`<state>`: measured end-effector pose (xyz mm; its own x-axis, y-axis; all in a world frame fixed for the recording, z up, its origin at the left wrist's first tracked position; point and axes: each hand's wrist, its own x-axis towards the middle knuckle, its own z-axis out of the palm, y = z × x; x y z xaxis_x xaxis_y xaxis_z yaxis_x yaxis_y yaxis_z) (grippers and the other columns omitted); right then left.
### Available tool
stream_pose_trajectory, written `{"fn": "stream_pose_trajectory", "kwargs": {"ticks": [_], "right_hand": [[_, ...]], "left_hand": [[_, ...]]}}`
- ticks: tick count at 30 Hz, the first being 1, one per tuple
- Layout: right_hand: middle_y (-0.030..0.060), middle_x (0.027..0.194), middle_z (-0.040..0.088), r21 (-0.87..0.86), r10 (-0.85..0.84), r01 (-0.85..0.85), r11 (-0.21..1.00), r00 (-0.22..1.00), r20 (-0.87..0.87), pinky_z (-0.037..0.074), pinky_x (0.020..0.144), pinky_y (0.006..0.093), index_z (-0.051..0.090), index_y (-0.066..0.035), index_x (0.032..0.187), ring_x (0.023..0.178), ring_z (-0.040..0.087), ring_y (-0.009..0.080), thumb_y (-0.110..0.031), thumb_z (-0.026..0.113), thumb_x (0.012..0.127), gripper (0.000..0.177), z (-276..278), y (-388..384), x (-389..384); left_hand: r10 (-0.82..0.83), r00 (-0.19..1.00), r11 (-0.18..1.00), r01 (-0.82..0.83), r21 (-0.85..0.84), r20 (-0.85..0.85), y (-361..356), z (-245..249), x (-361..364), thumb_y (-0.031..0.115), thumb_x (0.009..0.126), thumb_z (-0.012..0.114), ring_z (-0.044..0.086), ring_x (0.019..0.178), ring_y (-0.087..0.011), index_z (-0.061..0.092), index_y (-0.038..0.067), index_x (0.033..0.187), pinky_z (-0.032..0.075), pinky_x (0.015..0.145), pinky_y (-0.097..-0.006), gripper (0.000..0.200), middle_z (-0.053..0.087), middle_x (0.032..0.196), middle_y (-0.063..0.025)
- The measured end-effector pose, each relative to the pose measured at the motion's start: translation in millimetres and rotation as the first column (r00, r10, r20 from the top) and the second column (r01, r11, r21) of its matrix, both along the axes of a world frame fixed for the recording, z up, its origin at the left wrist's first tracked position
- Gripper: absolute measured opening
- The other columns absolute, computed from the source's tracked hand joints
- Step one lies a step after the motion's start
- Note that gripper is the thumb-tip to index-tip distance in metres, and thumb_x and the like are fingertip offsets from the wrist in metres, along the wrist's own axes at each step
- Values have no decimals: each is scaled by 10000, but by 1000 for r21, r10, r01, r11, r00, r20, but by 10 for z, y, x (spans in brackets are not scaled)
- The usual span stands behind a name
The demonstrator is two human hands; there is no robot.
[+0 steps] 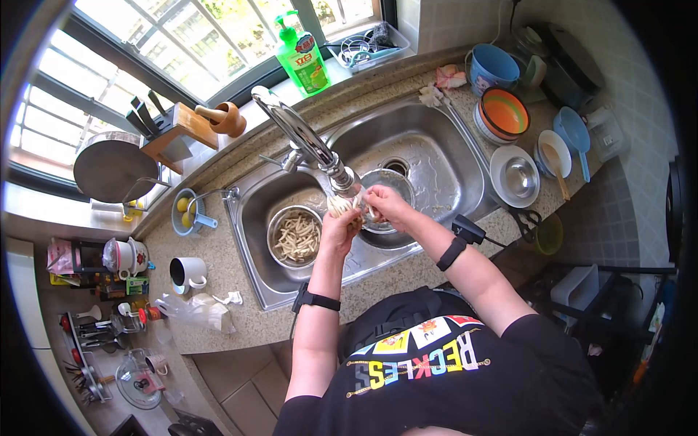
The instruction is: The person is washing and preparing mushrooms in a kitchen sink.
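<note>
Under the tap (342, 178), my left hand (340, 231) is closed around a bunch of pale mushrooms (342, 206) with thin stalks. Close beside it, my right hand (389, 206) has its fingers pinched at a small pale piece, probably a mushroom too. Both hands are over the divider and the right basin. Beneath the right hand stands a metal bowl (398, 187), partly hidden by the hand. A second metal bowl (296, 236), in the left basin, holds many pale stalk-shaped mushrooms.
The double sink (465, 163) is set in a speckled counter (254, 163). Stacked bowls (504, 112), a blue strainer (571, 131) and scissors (525, 221) are at the right. A green soap bottle (304, 65) stands behind. A mug (187, 272) and yellow fruit basket (190, 212) are left.
</note>
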<state>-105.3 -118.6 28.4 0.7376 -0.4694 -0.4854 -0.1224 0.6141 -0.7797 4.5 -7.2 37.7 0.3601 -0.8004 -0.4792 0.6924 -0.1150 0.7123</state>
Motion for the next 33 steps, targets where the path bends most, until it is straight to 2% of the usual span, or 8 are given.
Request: {"fn": "stream_pose_trajectory", "kwargs": {"ticks": [8,15,18,20,27,30,32,33], "right_hand": [[-29,680,504,-178,103,-86,980,990,91,312,425,191,541,-92,880,509,411,46,-221,450,936,167,-65,29,41],[-44,653,499,-29,41,-41,999,999,21,319,437,181,584,-81,912,525,415,31,-298,493,922,235,-95,7,37],[-41,633,501,-210,28,-22,977,999,28,314,418,186,601,-81,875,500,421,29,-324,529,901,254,-86,34,52],[-17,616,523,-175,-6,13,984,999,43,310,383,211,573,-69,793,448,408,48,-287,549,894,242,-89,10,57],[-25,635,525,-5,-57,57,998,998,31,317,396,198,584,-75,803,458,419,44,-313,511,911,272,-137,32,54],[-21,614,524,90,-137,129,987,987,87,310,382,205,573,-69,787,439,413,49,-268,536,901,233,-169,39,85],[-22,641,523,-151,90,-85,985,995,30,339,410,203,575,-67,820,480,439,45,-275,571,882,218,19,42,26],[-22,641,523,-150,90,-85,985,996,29,339,410,203,575,-67,820,480,439,45,-275,571,882,218,7,35,21]], "left_hand": [[14,997,1000,-16,22,71,-10,32,-54,-15,726,614,578,647,-121,553,53,1009,475,550,-235,297,608,818,-34],[-25,995,999,22,27,96,-13,6,-90,-19,727,628,579,664,-109,556,58,1015,478,557,-241,306,614,850,-22],[2,994,999,-7,44,113,-12,6,-107,1,743,646,584,677,-111,556,60,1017,480,568,-240,294,617,859,-19],[-5,995,999,1,35,104,-9,-4,-98,10,749,652,585,681,-111,554,60,1019,481,575,-240,291,617,859,-19],[10,1000,999,-11,39,14,-5,94,-115,18,754,666,589,680,-109,543,54,1023,480,595,-228,298,621,866,-33],[3,995,1000,-6,27,99,-2,115,-129,5,745,670,588,678,-110,534,55,1027,475,589,-217,316,620,867,-36],[-4,987,1000,-1,31,159,-7,76,-122,0,742,670,585,674,-107,531,55,1028,471,581,-213,323,617,861,-34],[-11,976,999,4,36,217,-9,73,-125,-6,738,671,581,669,-103,528,55,1028,467,572,-209,329,613,855,-33]]}}
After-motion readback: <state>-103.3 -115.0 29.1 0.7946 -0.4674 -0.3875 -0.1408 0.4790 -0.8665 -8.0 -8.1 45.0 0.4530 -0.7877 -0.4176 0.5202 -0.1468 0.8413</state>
